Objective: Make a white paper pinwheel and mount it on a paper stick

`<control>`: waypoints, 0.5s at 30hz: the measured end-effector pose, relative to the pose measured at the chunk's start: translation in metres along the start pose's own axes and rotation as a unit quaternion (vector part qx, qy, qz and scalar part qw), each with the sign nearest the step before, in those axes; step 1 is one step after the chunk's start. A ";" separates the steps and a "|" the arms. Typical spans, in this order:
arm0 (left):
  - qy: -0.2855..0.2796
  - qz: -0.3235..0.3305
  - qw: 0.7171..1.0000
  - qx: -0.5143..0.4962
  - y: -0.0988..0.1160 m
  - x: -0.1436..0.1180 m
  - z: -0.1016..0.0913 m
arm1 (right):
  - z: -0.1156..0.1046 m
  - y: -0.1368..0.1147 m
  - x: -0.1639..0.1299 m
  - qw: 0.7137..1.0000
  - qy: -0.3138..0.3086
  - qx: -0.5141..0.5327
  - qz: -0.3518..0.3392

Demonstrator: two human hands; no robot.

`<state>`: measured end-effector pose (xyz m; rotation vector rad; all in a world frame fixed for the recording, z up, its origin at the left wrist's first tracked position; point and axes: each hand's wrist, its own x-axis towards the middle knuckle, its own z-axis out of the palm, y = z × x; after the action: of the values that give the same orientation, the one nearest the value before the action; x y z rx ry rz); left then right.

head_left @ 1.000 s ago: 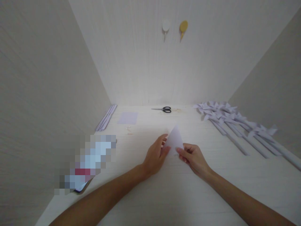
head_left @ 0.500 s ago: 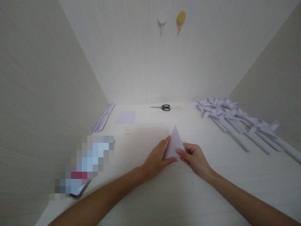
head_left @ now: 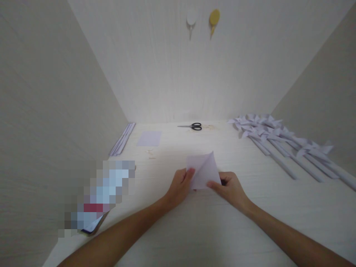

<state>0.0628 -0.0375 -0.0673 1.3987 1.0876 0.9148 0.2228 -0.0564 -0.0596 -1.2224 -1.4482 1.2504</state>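
Between my two hands is a square sheet of pale paper (head_left: 205, 174), partly opened out, with a diagonal crease running up to its far right corner. My left hand (head_left: 179, 186) pinches the left edge, its thumb lying on top of the paper. At the lower right corner, my right hand (head_left: 230, 186) grips the sheet between thumb and curled fingers. The fingers under the paper are mostly hidden. Beyond the hands lies a pair of black-handled scissors (head_left: 194, 126), apart from both.
Several paper pinwheels (head_left: 261, 129) on rolled paper sticks lie at the right. Back left are another paper square (head_left: 149, 138), small pale bits (head_left: 150, 154) and a bundle of paper strips (head_left: 123, 139). A phone (head_left: 93, 224), largely pixelated, rests near my left forearm. Two hooks (head_left: 214, 17) are on the wall.
The paper has gone from a folded triangle to a partly opened square. My left hand has shifted slightly left, its thumb now on the left part of the sheet; my right hand keeps its corner.
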 end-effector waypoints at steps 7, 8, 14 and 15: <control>0.066 -0.085 0.967 -0.230 -0.004 0.007 0.003 | -0.008 0.006 0.007 0.968 0.174 -0.169 -0.068; 0.072 -0.084 0.965 -0.239 -0.003 0.007 0.004 | -0.009 0.007 0.007 0.951 0.199 -0.212 -0.108; 0.007 -0.087 0.954 -0.285 0.004 0.001 0.012 | -0.003 0.004 0.001 0.786 0.137 -0.480 -0.365; 0.008 -0.081 0.956 -0.283 0.004 0.000 0.013 | -0.001 0.002 -0.002 0.761 0.120 -0.504 -0.391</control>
<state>0.0754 -0.0406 -0.0652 0.8173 0.8447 1.0162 0.2242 -0.0578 -0.0616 -1.0873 -2.1646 -0.3524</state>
